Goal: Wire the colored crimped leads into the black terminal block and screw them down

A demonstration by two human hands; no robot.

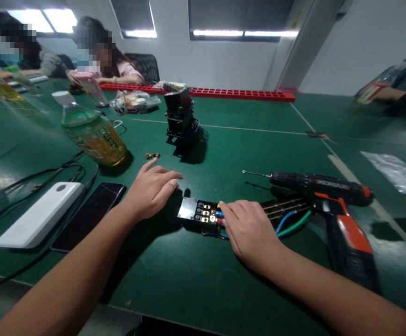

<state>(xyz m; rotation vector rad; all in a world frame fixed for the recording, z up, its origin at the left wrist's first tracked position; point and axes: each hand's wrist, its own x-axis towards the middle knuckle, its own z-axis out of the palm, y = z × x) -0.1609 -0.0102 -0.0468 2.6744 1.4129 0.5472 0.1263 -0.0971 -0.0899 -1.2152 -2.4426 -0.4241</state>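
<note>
The fingers [228,211] of the right hand [250,231] lie close together and only slightly bent, their tips resting on the right end of a small black terminal block [193,208], just where its coloured screw points sit. The thumb is hidden under the hand, so I cannot tell whether the block is pinched or only pressed. The block lies flat on the green bench [196,280], a little below the middle of the frame, between the two hands.

The left hand [152,189] rests palm down to the left of the block, fingers [169,178] loosely spread and holding nothing. Their tips end just beside the block's upper left corner, without clearly touching it.

Blue and green wires [292,224] run out from under the right hand toward the right. Just past them a black and orange power drill [328,191] lies on its side, bit pointing left.

At lower left a dark phone [91,214] and a white power bank [40,214] lie side by side. Above the left hand are a few small screws [152,156]; farther up is a stack of black parts [181,121], and to the left a bottle [92,133] of yellow drink. A red slotted strip [237,94] runs along the far edge. Other people sit at upper left and upper right.
</note>
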